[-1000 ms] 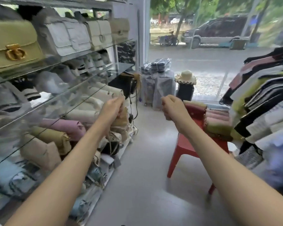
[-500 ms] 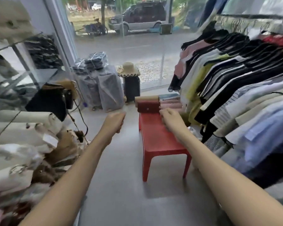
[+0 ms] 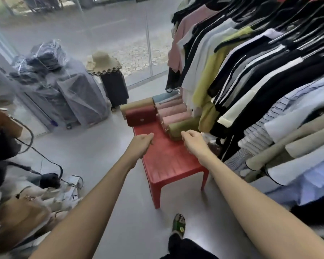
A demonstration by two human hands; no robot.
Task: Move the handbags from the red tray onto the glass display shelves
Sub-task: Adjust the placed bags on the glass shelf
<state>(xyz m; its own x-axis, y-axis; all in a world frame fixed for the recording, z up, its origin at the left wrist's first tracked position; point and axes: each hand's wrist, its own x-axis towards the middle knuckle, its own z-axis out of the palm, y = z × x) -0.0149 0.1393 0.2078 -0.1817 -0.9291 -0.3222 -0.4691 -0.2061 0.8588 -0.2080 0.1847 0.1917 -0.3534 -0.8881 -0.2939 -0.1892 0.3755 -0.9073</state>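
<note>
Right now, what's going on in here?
A person has both hands out over a red tray. The right hand is at the near end of the olive handbag; a grip isn't clear yet. The left hand, fingers curled, holds nothing. The dark red handbag, tan handbag and pink handbags wait behind.

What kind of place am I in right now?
Most likely a small clothing and accessories shop: a rack of hanging shirts, handbags lined up on a red tray, and plastic-wrapped suitcases by a glass storefront.
</note>
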